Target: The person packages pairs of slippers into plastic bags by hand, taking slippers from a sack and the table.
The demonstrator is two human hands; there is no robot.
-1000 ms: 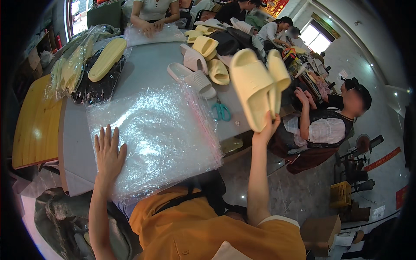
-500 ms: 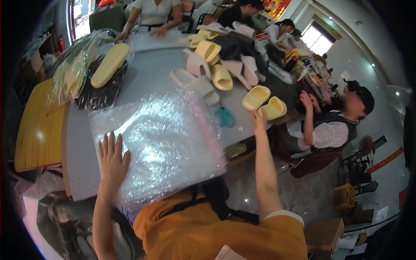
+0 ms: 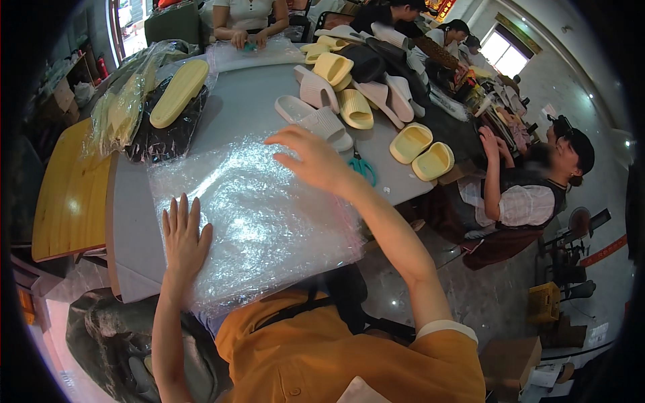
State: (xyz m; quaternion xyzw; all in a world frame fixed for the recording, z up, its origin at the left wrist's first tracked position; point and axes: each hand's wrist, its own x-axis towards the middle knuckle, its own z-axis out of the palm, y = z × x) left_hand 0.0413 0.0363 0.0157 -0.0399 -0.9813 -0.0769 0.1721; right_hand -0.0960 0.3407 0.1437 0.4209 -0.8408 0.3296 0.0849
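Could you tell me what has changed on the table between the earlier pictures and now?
The right hand has let go of the pair of pale yellow slippers; they now lie near the table's right edge. The hand has come back left and now hovers, open, over the clear plastic bag. The left hand stays flat on the bag, and the scissors lie where they were.
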